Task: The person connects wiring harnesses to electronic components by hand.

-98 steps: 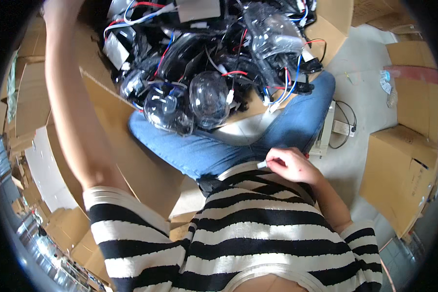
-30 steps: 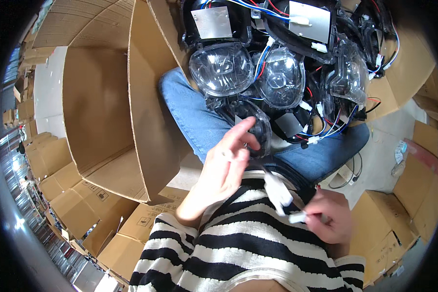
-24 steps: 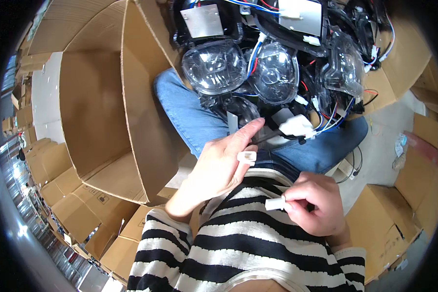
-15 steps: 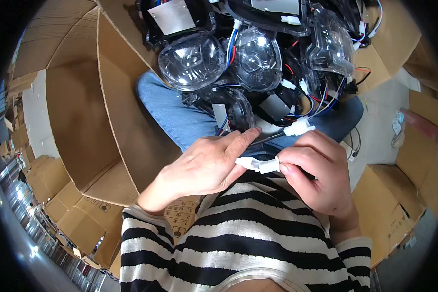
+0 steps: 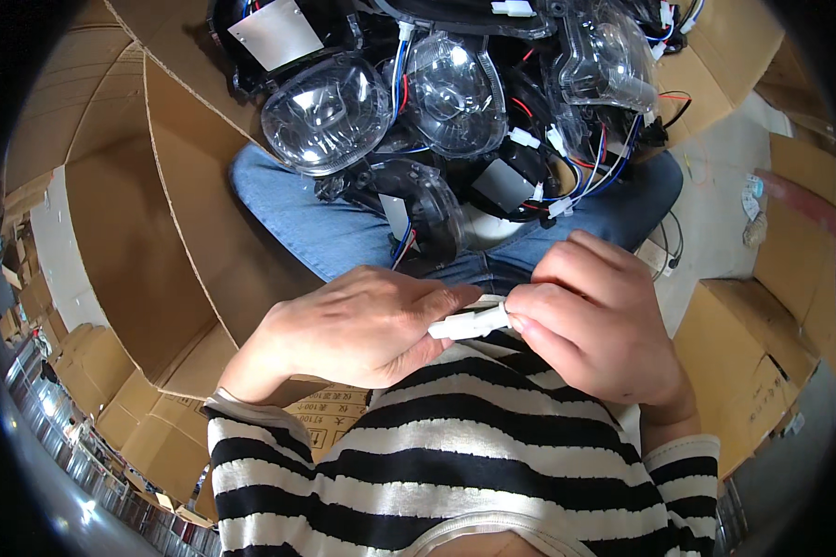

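Note:
My left hand (image 5: 358, 325) and my right hand (image 5: 604, 320) meet in front of my striped shirt. Between their fingertips is a white plastic wire connector (image 5: 469, 325), its pieces lying nearly in line. The left thumb and fingers pinch one end, and the right thumb and forefinger pinch the other. Just beyond the hands, several headlamps with clear lenses (image 5: 327, 116) and black housings are piled over my lap. A smaller lamp unit (image 5: 427, 204) lies closest to my left hand. Wires with a white connector (image 5: 559, 206) hang near my right hand.
A tall open cardboard box (image 5: 195, 213) stands at my left. Another carton (image 5: 743, 343) is at the right, with a black cable (image 5: 671, 246) on the floor beside it. Behind the lamps rises a cardboard flap (image 5: 729, 56). My jeans (image 5: 293, 209) show beneath the pile.
The connector pieces, bent at an angle before, are now almost straight and closer together. The black cable by my fingers no longer shows there. The view has shifted, moving the pile up and left.

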Demonstrator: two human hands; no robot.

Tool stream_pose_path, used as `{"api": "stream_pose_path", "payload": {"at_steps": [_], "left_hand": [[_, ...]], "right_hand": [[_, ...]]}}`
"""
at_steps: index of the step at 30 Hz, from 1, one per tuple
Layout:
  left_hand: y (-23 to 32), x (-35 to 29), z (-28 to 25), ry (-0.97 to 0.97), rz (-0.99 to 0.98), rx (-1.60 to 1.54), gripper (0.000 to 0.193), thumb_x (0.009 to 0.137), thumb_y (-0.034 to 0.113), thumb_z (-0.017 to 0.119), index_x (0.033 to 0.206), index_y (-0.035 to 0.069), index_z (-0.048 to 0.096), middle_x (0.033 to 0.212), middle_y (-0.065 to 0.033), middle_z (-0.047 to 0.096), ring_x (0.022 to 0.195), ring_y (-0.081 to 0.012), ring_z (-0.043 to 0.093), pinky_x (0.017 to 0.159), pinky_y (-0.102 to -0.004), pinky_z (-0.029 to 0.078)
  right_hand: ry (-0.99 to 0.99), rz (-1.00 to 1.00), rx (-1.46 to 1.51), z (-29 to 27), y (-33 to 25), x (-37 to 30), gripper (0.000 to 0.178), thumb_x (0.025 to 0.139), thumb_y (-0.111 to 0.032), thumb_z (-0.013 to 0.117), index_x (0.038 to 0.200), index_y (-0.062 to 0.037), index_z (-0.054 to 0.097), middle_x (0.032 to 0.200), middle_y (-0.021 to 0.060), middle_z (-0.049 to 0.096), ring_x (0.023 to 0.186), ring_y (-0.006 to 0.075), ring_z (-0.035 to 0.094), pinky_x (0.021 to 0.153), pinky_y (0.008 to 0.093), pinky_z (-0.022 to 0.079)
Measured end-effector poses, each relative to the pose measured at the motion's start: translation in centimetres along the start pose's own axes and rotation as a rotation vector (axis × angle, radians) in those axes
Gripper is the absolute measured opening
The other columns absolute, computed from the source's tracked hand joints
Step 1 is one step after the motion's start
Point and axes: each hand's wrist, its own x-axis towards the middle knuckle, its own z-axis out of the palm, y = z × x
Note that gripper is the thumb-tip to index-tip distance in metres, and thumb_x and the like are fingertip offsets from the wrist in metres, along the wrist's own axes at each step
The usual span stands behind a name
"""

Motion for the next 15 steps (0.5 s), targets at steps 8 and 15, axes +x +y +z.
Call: {"api": "stream_pose_path", "payload": {"at_steps": [8,15], "left_hand": [[-0.4,0.9,0.3,0.157,0.039,0.006,0.026,0.077,0.015,0.052,0.097,-0.002,0.053,0.077,-0.0136,0.057,0.062,-0.0290,0.056,0.055,-0.0367,0.045],[-1.0,0.4,2.1,0.579,-0.003,-0.440,0.014,0.074,0.005,0.057,0.087,0.001,0.059,0.076,-0.0092,0.060,0.059,-0.0182,0.055,0.053,-0.0276,0.043]], "right_hand": [[0.087,-0.058,0.035,0.2,1.2,0.0,0.010,0.061,-0.001,0.059,0.069,-0.0025,0.053,0.064,0.0062,0.045,0.055,0.0214,0.044,0.048,0.0304,0.035],[0.337,0.226,0.270,-3.6,0.1,-2.6,0.012,0.060,0.004,0.059,0.070,-0.0025,0.056,0.063,0.0060,0.049,0.055,0.0170,0.046,0.048,0.0251,0.034]]}}
